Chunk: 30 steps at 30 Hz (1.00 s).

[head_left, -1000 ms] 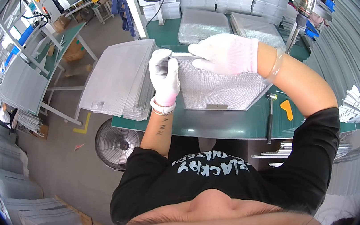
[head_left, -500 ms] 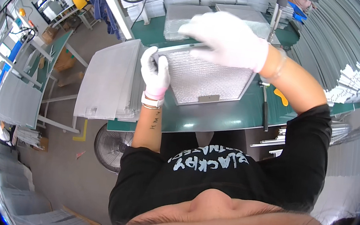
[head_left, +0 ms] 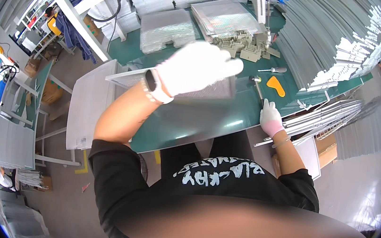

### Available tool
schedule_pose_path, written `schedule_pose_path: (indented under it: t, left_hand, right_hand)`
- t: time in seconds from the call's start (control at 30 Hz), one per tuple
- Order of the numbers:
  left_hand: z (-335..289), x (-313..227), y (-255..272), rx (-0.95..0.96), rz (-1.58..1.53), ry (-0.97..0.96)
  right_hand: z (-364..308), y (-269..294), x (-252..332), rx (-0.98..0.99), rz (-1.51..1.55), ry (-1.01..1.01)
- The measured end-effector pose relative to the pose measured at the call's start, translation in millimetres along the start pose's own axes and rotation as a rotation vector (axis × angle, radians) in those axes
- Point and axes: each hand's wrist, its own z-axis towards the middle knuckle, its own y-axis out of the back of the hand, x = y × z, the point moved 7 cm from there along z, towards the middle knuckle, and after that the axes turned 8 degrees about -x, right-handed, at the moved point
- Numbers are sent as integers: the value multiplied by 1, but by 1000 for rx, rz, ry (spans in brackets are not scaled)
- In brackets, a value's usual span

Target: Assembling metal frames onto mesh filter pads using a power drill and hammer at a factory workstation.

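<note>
Finding our right grip [head_left: 271, 116] closed on the hammer [head_left: 258, 90], we cannot tell whether our blurred left grip [head_left: 201, 69] is open; the mesh panel [head_left: 216, 92] lies beneath it.

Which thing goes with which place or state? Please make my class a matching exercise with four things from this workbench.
1. Hammer
2. Flat curved tool
3. Screwdriver
4. Small parts

A. Orange-yellow
B. Heaped loosely together
C. Handle running to the right hand
D. Lying between the small parts and the flat curved tool

Pairs: 1-C, 2-A, 3-D, 4-B
</note>
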Motion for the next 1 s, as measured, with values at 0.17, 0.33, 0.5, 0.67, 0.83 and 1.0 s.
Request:
schedule_pose_path:
  t: [0.17, 0.33, 0.5, 0.67, 0.83, 1.0]
  left_hand:
    - [-5, -1, -55, 28, -24, -31]
    - [0, -10, -55, -143, 34, 125]
    - [-14, 4, -68, -519, 98, 578]
    - [-15, 3, -66, -682, 167, 612]
    - [-12, 7, -68, -638, 112, 636]
    - [-21, 9, -73, -613, 94, 642]
  right_hand:
    - [-13, 79, 2, 311, 974, -300]
    - [0, 190, 14, 298, 998, 20]
    - [33, 310, 52, -52, 650, 427]
    - [40, 342, 73, -338, 828, 424]
    - [27, 279, 98, -44, 310, 688]
    - [38, 328, 81, -413, 683, 526]
